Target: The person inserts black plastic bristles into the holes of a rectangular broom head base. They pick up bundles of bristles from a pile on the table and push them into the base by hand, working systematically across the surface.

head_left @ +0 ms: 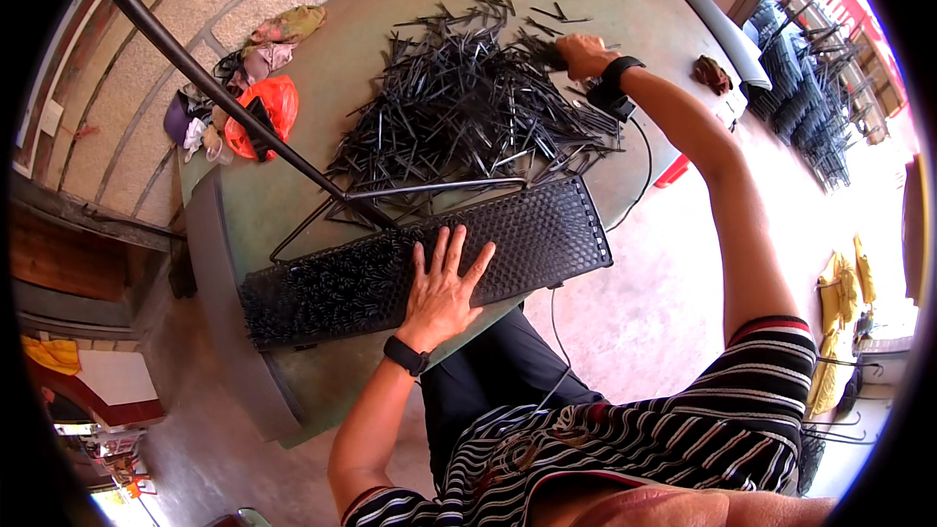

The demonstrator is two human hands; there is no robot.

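Observation:
My left hand [447, 288] lies flat with spread fingers on a long black brush head [535, 234], a perforated block. Short black tufts fill the block's left part; on the right its holes show bare. A wire brace [439, 185] joins the block to a long dark pole [229, 102] running to the upper left. Beyond it spreads a heap of thin black plastic strips [459, 102]. At the heap's far right edge is my right hand [586, 57], its fingers curled in toward the strips. What they hold, if anything, is hidden.
The greenish table [337, 49] has a curved edge. Red plastic bags and cloths [268, 102] lie at the left by the wall. A dark cable [644, 171] hangs from my right wrist device. Stacked black pieces [800, 88] stand on the floor at the far right.

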